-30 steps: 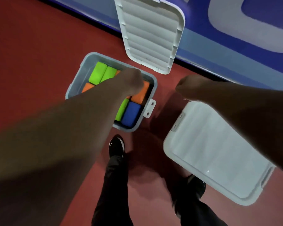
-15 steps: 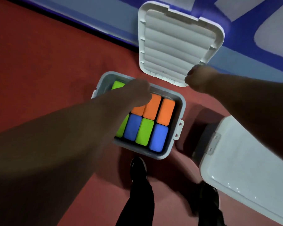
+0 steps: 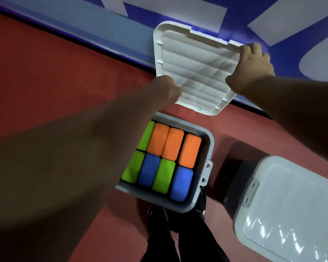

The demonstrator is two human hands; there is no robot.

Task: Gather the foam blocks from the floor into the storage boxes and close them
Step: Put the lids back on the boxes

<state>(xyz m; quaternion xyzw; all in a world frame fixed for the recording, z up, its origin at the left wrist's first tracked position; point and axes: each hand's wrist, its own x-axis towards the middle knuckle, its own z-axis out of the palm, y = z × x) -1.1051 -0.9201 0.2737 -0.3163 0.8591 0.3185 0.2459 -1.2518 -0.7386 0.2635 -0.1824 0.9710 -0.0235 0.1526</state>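
Note:
An open grey storage box [image 3: 209, 148] sits on the red floor below my arms, packed with orange foam blocks [image 3: 173, 144], green foam blocks [image 3: 162, 176] and blue foam blocks [image 3: 181, 183]. Its white ribbed lid [image 3: 193, 67] leans underside-out against the blue wall beyond the box. My left hand [image 3: 166, 89] grips the lid's lower left edge. My right hand [image 3: 254, 67] grips its upper right edge. A second box with its white lid closed [image 3: 292, 205] stands at the lower right.
The blue and white wall [image 3: 102, 25] runs across the top, meeting the red floor [image 3: 45, 72]. My black shoes and trouser legs [image 3: 165, 233] stand just below the open box.
Both hands moved up from the open box to the leaning lid and took hold of it. The view shifted, so the box now sits lower in frame.

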